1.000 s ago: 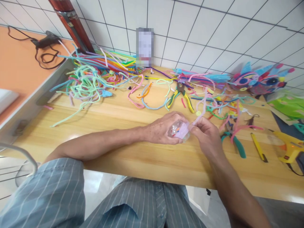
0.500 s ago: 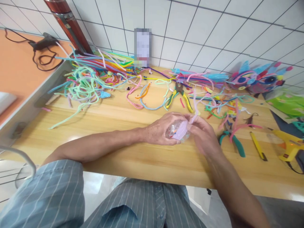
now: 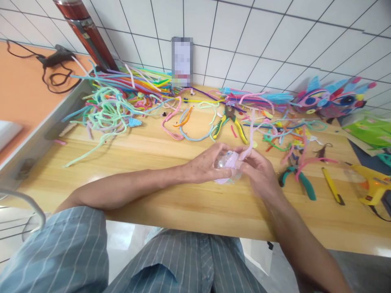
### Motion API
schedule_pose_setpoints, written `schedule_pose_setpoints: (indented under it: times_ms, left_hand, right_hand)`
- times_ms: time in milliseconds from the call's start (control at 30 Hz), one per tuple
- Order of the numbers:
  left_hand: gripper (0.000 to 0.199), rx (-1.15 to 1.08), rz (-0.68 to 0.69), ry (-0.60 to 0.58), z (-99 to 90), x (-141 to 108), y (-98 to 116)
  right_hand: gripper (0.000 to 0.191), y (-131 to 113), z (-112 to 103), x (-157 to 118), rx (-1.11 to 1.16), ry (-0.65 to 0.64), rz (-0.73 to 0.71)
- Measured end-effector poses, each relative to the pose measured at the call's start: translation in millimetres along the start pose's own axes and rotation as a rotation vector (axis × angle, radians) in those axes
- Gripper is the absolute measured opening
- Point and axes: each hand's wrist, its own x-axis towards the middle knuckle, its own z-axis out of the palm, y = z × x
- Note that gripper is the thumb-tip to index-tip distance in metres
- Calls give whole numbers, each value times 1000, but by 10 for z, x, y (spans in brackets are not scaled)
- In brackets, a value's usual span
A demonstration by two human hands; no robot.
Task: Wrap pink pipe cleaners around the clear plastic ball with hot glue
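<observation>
My left hand (image 3: 205,165) is closed around a clear plastic ball-like piece (image 3: 220,164), partly wrapped in a pale purple band. A light purple pipe cleaner (image 3: 251,132) rises from the wrapped side and bends upward. My right hand (image 3: 257,169) pinches this pipe cleaner against the clear piece with thumb and fingers. Both hands are just above the wooden table (image 3: 146,197), near its front edge. The fingers cover part of the clear piece, and its far side is hidden.
Beyond my hands lie yellow-green pliers (image 3: 229,122) and a tangle of pipe cleaners (image 3: 110,106). On the right are teal pliers (image 3: 305,185), a yellow cutter (image 3: 332,185) and a yellow glue gun (image 3: 375,185). Decorated figures (image 3: 332,99) and a phone (image 3: 182,61) stand along the wall.
The clear piece has turned in my left hand, whose thumb now lies across its front. My right hand keeps its pinch on the pipe cleaner, whose loose end stands a little higher.
</observation>
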Motion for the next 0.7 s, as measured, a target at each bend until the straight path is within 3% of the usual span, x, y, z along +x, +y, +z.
schedule_pose_setpoints:
  times_ms: [200,467,700]
  left_hand:
    - [55,-38,24,14,6,4,-45]
    - [61,-5,35,22,27,5,-104]
    - [61,119,170,53,12,7,-122]
  right_hand:
    - [17,-38,-32,12,103,-17,56]
    - [16,-54,-61,7,-40,-24,-17]
    - [17,-67,-69,-18,-72,-8,-18]
